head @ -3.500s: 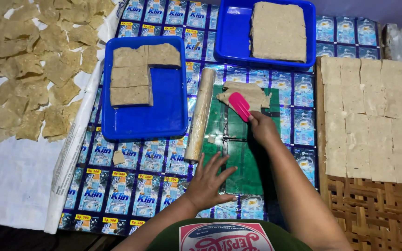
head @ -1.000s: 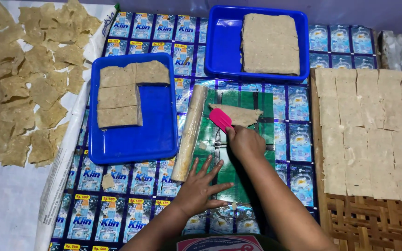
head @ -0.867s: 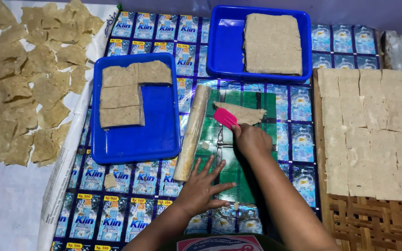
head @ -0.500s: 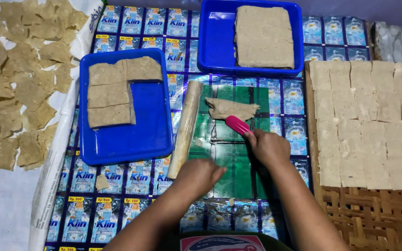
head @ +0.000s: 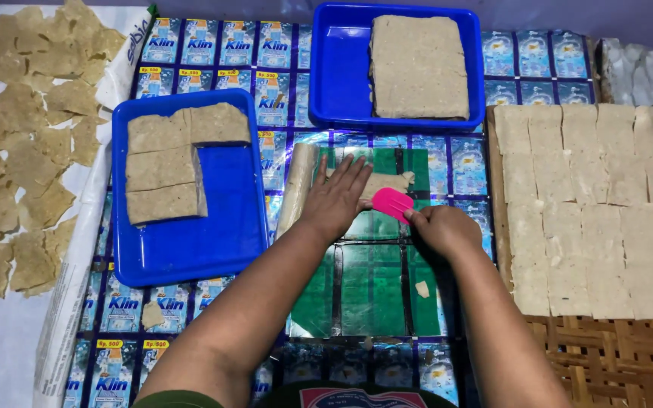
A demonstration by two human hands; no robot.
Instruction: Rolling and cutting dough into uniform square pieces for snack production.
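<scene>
From the head camera, our left hand (head: 335, 198) lies fingers spread, pressing the tan dough piece (head: 384, 181) onto the green mat (head: 372, 279). Our right hand (head: 438, 228) grips the pink scraper (head: 392, 203) beside it; we judge a slipping blade could tear the piece or nick our fingertips.

Your left hand (head: 336, 198) lies palm down with its fingers straight and spread a little, pointing away from you, the wrist flat and the bare forearm running back toward your body from the lower left. Your right hand (head: 442, 229) sits just beside it, curled into a loose fist with the knuckles up and the thumb and forefinger pinched together toward the left. Both forearms reach forward from below, nearly parallel, the right one coming in from the lower right.
</scene>
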